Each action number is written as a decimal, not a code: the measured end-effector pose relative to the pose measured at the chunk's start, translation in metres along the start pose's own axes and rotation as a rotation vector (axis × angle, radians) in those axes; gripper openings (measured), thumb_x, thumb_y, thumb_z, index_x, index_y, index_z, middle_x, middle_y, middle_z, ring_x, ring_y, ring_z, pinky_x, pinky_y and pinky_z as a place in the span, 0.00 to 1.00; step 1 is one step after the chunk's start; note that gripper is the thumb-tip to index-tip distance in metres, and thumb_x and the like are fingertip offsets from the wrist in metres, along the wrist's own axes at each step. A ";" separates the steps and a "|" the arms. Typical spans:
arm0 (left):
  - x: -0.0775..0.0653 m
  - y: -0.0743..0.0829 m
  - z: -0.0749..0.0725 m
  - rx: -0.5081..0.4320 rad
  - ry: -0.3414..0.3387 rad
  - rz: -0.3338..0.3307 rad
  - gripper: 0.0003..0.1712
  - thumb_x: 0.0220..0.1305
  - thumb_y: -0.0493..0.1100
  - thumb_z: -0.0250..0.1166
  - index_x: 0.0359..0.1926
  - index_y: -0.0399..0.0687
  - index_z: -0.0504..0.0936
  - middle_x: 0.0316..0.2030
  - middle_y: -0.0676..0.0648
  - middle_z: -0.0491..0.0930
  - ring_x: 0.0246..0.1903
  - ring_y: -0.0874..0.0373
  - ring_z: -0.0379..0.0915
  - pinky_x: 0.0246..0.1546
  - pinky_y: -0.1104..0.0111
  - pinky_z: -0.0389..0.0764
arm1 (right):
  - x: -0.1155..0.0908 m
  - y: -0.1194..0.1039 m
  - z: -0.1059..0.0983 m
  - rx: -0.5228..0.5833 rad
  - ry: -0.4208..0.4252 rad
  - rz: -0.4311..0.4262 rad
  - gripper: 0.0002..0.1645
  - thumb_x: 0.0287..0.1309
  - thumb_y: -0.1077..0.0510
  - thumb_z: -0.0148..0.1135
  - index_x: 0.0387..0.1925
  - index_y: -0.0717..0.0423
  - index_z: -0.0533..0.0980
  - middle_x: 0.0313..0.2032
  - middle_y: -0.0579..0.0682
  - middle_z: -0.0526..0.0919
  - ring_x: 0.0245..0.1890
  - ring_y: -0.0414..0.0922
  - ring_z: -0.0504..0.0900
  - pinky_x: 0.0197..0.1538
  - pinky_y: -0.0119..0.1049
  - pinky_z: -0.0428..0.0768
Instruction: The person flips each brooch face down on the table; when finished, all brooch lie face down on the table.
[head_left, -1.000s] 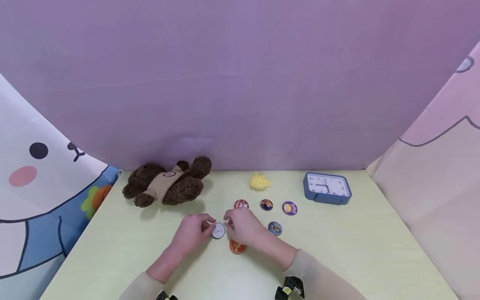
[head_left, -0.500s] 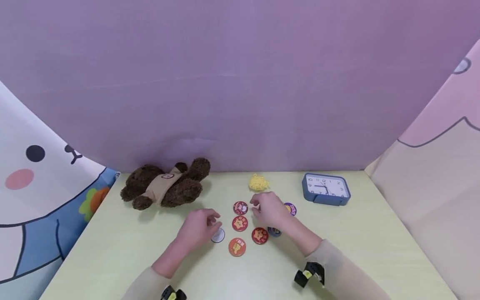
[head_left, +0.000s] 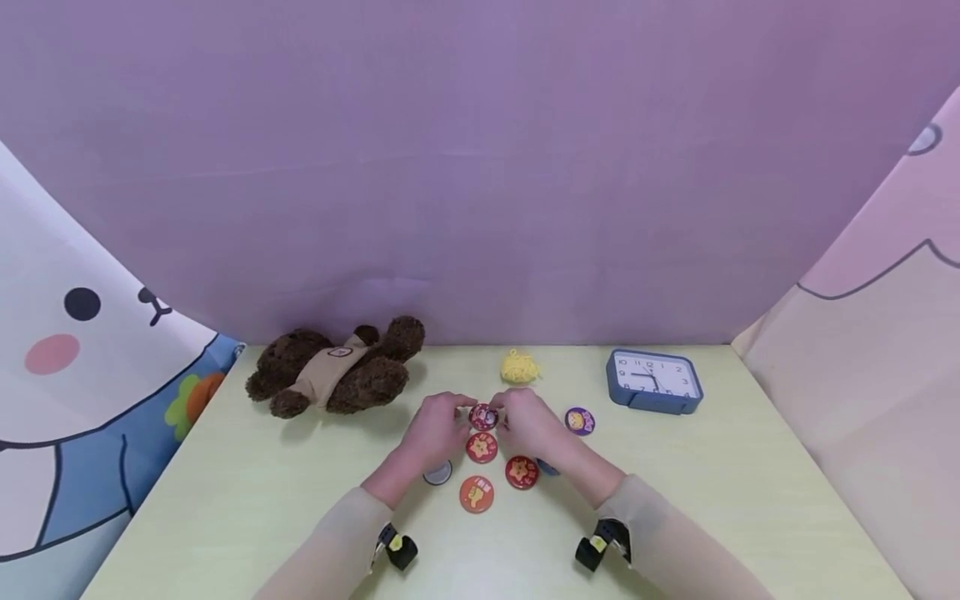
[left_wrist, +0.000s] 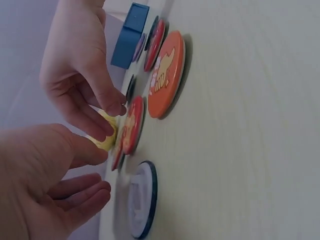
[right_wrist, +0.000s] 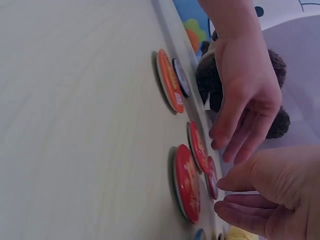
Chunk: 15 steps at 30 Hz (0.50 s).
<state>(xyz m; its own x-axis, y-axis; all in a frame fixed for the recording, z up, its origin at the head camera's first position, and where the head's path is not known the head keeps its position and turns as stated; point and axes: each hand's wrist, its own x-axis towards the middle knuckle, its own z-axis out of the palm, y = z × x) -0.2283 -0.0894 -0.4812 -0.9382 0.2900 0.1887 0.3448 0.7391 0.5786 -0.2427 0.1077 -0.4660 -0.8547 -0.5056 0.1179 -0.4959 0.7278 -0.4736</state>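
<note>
Both hands meet over a dark red badge point(head_left: 483, 416) in the middle of the pale green table point(head_left: 262, 517). My left hand point(head_left: 438, 427) has its fingertips at the badge's left edge and my right hand point(head_left: 528, 421) at its right edge. In the wrist views the fingers of both hands are loosely extended, thumb and fingers apart, and the badge point(right_wrist: 212, 177) still lies flat. Below it lie two red star badges point(head_left: 482, 447) point(head_left: 521, 472), an orange badge point(head_left: 476, 493) and a face-down white badge point(head_left: 438, 472).
A brown teddy bear point(head_left: 337, 375) lies at the back left, with a yellow yarn ball point(head_left: 519, 365) at the back middle and a blue clock point(head_left: 654, 381) at the back right. A purple badge point(head_left: 579, 421) sits right of my hands. A blue badge point(head_left: 547, 468) is half hidden by my right wrist.
Both hands left the white badge, which now lies face down. My right hand went right, then came back; my left hand moved up. They now meet at the dark red badge.
</note>
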 end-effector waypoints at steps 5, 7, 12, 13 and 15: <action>0.003 -0.005 0.006 0.003 -0.003 -0.029 0.19 0.62 0.34 0.75 0.56 0.38 0.88 0.39 0.43 0.89 0.36 0.56 0.82 0.39 0.61 0.87 | 0.006 -0.006 0.008 -0.091 -0.030 0.002 0.12 0.59 0.67 0.73 0.46 0.62 0.85 0.37 0.54 0.88 0.35 0.45 0.86 0.43 0.39 0.90; 0.003 -0.004 0.008 0.016 -0.008 -0.035 0.18 0.62 0.34 0.75 0.54 0.38 0.89 0.39 0.44 0.89 0.37 0.55 0.82 0.39 0.61 0.86 | 0.007 -0.007 0.009 -0.122 -0.039 0.015 0.12 0.58 0.67 0.74 0.45 0.61 0.85 0.35 0.52 0.87 0.34 0.45 0.84 0.42 0.39 0.90; 0.007 -0.003 0.013 0.079 0.004 -0.013 0.12 0.62 0.37 0.77 0.47 0.41 0.91 0.36 0.47 0.90 0.34 0.58 0.81 0.37 0.65 0.84 | 0.010 -0.009 0.010 -0.167 -0.054 0.041 0.13 0.57 0.66 0.76 0.45 0.60 0.86 0.35 0.52 0.85 0.34 0.45 0.84 0.41 0.40 0.90; 0.008 -0.003 0.014 0.086 0.009 -0.013 0.11 0.62 0.38 0.77 0.45 0.42 0.92 0.35 0.47 0.90 0.34 0.58 0.81 0.37 0.65 0.84 | 0.010 -0.009 0.010 -0.168 -0.057 0.044 0.13 0.57 0.66 0.76 0.45 0.60 0.86 0.35 0.52 0.85 0.34 0.46 0.84 0.42 0.41 0.90; 0.008 -0.003 0.015 0.094 0.018 -0.015 0.09 0.62 0.38 0.78 0.44 0.42 0.92 0.35 0.47 0.91 0.34 0.57 0.83 0.39 0.63 0.86 | 0.011 -0.008 0.010 -0.160 -0.062 0.049 0.12 0.59 0.66 0.75 0.45 0.60 0.86 0.35 0.52 0.85 0.35 0.46 0.84 0.42 0.41 0.90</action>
<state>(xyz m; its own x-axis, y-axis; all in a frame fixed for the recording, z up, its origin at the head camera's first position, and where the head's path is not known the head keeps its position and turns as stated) -0.2359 -0.0802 -0.4928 -0.9434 0.2680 0.1956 0.3311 0.7976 0.5042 -0.2464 0.0912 -0.4698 -0.8700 -0.4913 0.0420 -0.4760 0.8144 -0.3319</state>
